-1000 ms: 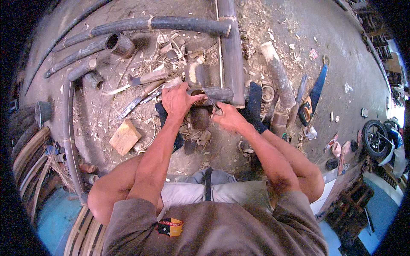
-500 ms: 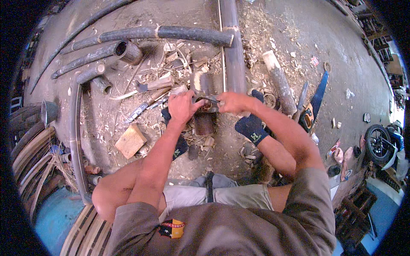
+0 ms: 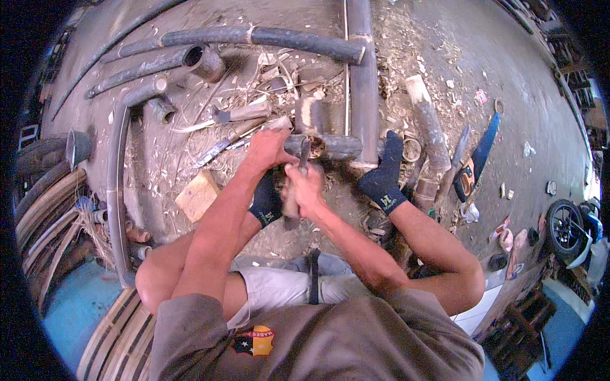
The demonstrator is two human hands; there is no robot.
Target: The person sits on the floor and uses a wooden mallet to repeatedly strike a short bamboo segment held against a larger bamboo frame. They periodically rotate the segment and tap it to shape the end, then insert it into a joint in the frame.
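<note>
My left hand (image 3: 269,150) grips the left end of a short dark bamboo length (image 3: 343,147) lying crosswise before me. A round hole with a pale rim (image 3: 314,147) opens in its upper side, just right of that hand. My right hand (image 3: 307,188) is closed around a knife (image 3: 305,152) with a narrow dark blade and a long handle. The blade points away from me, its tip over the bamboo beside the hole. Below my fist, the handle is blurred. An upright cut bamboo section (image 3: 310,115) stands just beyond.
Dark-socked feet flank the work. A hatchet (image 3: 244,112) and wood block (image 3: 198,195) lie left. A pale-topped log (image 3: 427,124), another blade (image 3: 461,145) and handsaw (image 3: 476,162) lie right. Long bamboo poles (image 3: 305,42) lie beyond, among shavings.
My right hand has swung left and toward me with the knife, turning the blade from crosswise to pointing away. My left hand stays at the bamboo's left end. The view has shifted slightly.
</note>
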